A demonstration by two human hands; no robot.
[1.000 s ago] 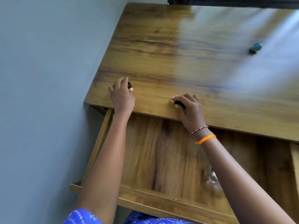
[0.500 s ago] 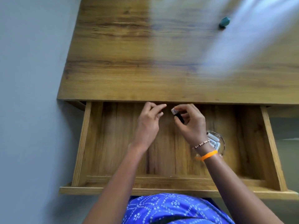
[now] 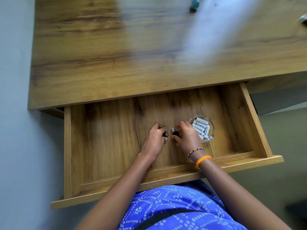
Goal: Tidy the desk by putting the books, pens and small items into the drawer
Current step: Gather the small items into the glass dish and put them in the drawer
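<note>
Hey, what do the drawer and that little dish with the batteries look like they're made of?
Drawer: wood or wood-look laminate, matte, with printed-looking oak grain and layered edges on the front rail; which one is unclear. Dish: clear glass by the look, glossy, with see-through notched rim and bright highlights; clear plastic can't be ruled out.

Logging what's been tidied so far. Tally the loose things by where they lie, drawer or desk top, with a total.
In the drawer:
Glass dish of batteries: 1
Small black items, one in the left hand at, one in the right hand at: 2
On the desk top:
Teal item: 1
Item cut off at the right edge: 1
Total: 5
</note>
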